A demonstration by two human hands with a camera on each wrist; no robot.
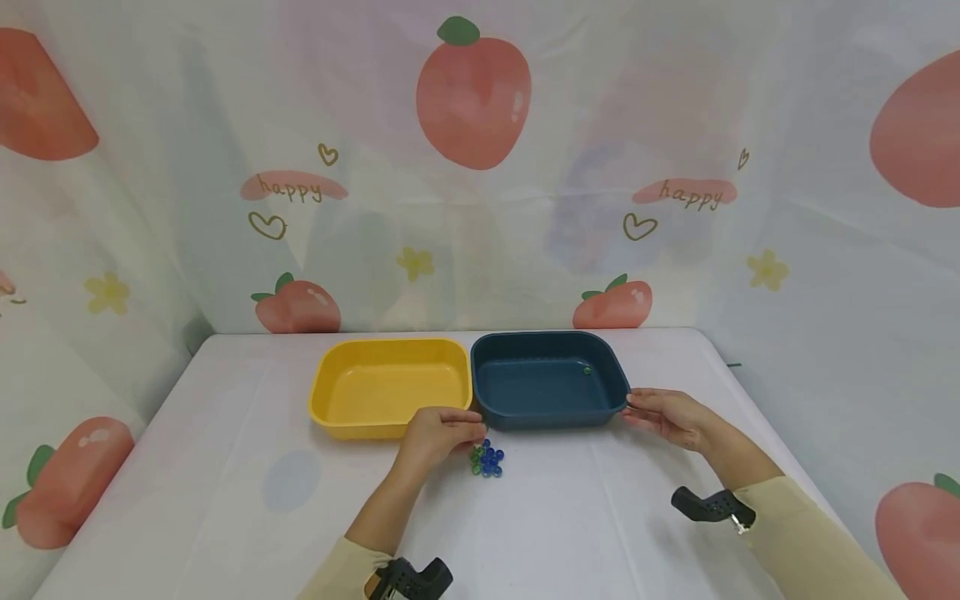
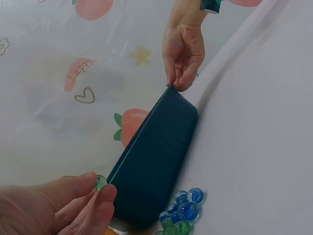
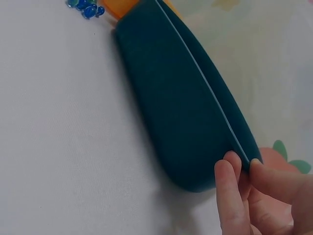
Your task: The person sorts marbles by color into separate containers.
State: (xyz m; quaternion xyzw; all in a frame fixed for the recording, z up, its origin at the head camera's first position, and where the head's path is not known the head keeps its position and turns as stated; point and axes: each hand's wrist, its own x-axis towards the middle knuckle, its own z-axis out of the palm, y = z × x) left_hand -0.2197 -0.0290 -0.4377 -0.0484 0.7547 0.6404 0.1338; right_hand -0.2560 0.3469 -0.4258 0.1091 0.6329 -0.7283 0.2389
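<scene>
Between thumb and fingers, my left hand (image 1: pixel 438 435) pinches a clear green marble (image 2: pixel 100 182), close by the near left corner of the dark blue tray (image 1: pixel 551 421). My right hand (image 1: pixel 670 417) pinches that tray's rim at its near right corner, as the right wrist view also shows. Inside the blue tray one small green marble (image 1: pixel 587 370) lies toward the far right. Blue marbles (image 2: pixel 189 211) and green marbles (image 2: pixel 183 228) sit in a cluster on the table, just in front of the trays and beside my left hand.
A yellow tray (image 1: pixel 390 432) stands directly left of the blue one, side by side. Both rest on a table with a white cloth (image 1: pixel 555 517). Behind the table hangs a backdrop (image 1: pixel 487 225) printed with peaches. Each wrist wears a black camera mount (image 1: pixel 708 504).
</scene>
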